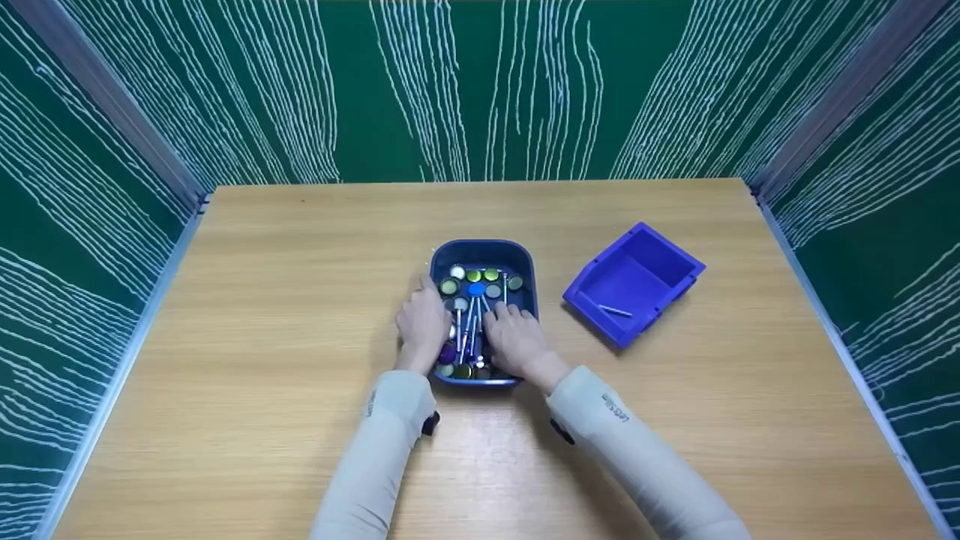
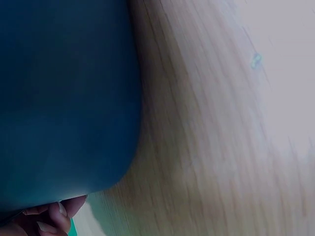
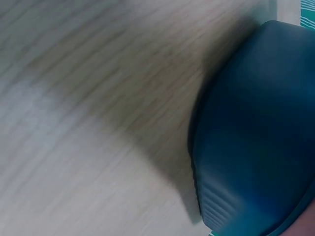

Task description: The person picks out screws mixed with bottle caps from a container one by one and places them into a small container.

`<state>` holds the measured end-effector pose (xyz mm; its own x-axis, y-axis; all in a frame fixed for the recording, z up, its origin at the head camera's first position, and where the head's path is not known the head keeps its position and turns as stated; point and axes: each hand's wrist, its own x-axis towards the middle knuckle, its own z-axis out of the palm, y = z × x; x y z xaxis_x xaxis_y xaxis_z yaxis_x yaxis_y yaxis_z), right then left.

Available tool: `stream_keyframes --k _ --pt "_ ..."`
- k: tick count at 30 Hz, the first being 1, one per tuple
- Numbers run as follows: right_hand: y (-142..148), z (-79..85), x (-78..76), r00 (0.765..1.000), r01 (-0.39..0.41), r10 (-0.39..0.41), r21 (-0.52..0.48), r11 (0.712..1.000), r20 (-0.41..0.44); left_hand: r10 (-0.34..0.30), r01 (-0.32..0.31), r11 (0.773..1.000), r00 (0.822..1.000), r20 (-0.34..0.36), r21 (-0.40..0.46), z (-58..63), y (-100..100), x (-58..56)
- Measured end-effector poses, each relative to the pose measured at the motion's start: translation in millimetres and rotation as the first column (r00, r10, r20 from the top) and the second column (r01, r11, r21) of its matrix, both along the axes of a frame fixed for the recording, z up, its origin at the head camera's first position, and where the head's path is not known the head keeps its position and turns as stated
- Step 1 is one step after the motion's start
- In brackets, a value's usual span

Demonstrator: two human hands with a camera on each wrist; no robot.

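A dark blue tub (image 1: 484, 382) holds several round bottle caps, some green-gold, one bright blue cap (image 1: 476, 288), and several thin silver rods (image 1: 469, 330). My left hand (image 1: 422, 322) grips the tub's left rim; in the left wrist view its curled fingers (image 2: 58, 216) show beside the tub's wall (image 2: 69, 108). Over the right side of the tub, my right hand (image 1: 517, 341) reaches in among the rods, its fingertips pointing down and hidden. The right wrist view shows mostly the tub's outer wall (image 3: 256, 123), so what those fingers hold is not visible.
Right of the tub stands a purple-blue bin (image 1: 637, 277), set at an angle, with a short silver rod (image 1: 616, 310) inside. Both rest on a wooden table (image 1: 300, 300). Green panels with white wavy lines (image 1: 480, 90) enclose the table's back and sides.
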<state>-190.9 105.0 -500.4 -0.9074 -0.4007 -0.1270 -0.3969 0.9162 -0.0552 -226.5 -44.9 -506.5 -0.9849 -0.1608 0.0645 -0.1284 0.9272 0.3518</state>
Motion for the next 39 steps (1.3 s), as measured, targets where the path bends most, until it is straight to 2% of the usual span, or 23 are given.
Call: stream_keyframes --k 10,14,18,21,25,30,33,39 --pt "0.3 -0.2 -3.6 1.0 0.016 -0.016 -0.007 1.0 0.025 0.003 -0.003 1.0 1.0 0.006 0.013 -1.4 -0.7 -1.0" --pt "-4.2 1.6 -5.6 0.996 0.079 -0.076 -0.048 0.996 0.049 0.007 -0.007 1.0 1.0 0.001 0.011 -0.7 -1.2 -1.5" --pt "-13.2 -1.8 -10.6 0.981 0.195 -0.196 -0.121 0.973 0.004 0.007 -0.007 1.0 1.0 0.0 0.012 0.5 -2.8 -1.5" --pt "-17.1 -8.4 -13.7 0.964 0.251 -0.259 -0.107 0.962 -0.063 0.001 -0.001 1.0 1.0 0.003 0.014 0.4 -2.7 -0.9" --pt "-18.2 -14.3 -14.1 0.953 0.266 -0.268 -0.038 0.963 -0.138 -0.005 0.005 1.0 1.0 0.008 0.016 -0.5 -1.3 -0.5" --pt "-18.9 -17.1 -13.2 0.949 0.248 -0.254 -0.056 0.967 -0.189 0.014 -0.014 1.0 1.0 0.003 0.026 0.9 -0.8 -0.8" --pt "-18.8 -17.6 -12.2 0.956 0.236 -0.244 -0.064 0.97 -0.165 0.012 -0.013 1.0 1.0 0.006 0.024 1.7 -0.2 -0.7" --pt "-19.4 -16.9 -11.7 0.962 0.264 -0.268 -0.069 0.962 -0.05 0.0 -0.001 1.0 0.999 0.039 0.019 1.4 0.3 0.0"
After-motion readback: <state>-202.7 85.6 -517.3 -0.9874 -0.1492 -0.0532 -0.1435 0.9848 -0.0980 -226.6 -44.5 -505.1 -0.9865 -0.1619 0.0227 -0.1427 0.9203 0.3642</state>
